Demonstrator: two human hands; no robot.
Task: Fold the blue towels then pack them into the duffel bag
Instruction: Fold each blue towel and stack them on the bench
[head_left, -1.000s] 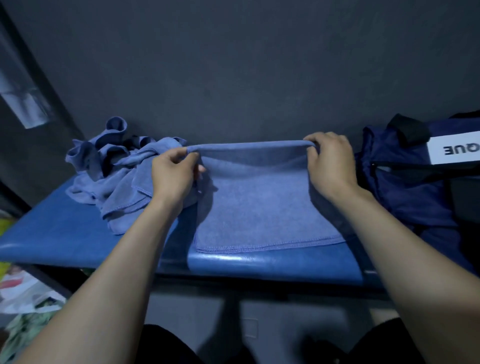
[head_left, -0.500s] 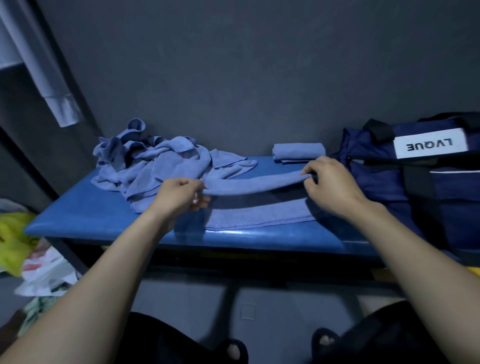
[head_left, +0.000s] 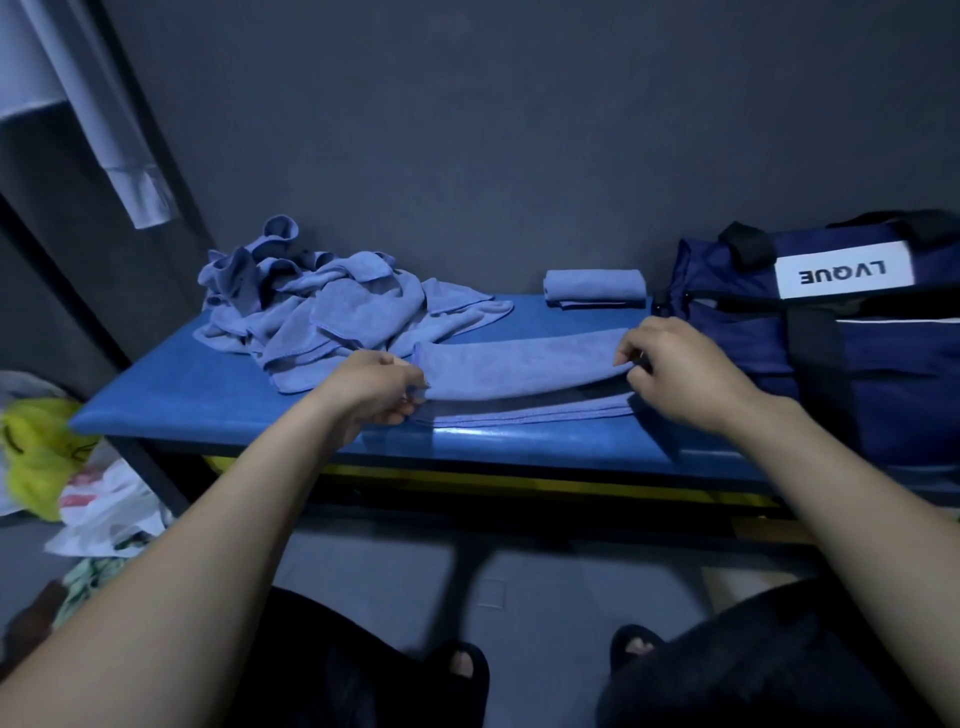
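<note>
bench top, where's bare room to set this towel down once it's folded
Bare bench at the front left corner, before the towel heap. A strip runs between the folded towel and the towel being folded. Right end is crowded by the duffel bag.

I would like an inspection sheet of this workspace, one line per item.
Surface: blue padded bench against a dark wall.
Job's things: half-folded towel at front; folded towel at back; unfolded towel pile left; navy duffel bag right.
Clutter: plastic bags on the floor, left.
Grippers: left hand and right hand pinch the half-folded towel's ends.
Cables: nothing seen.
Surroundings: pale cloth hangs upper left.
</note>
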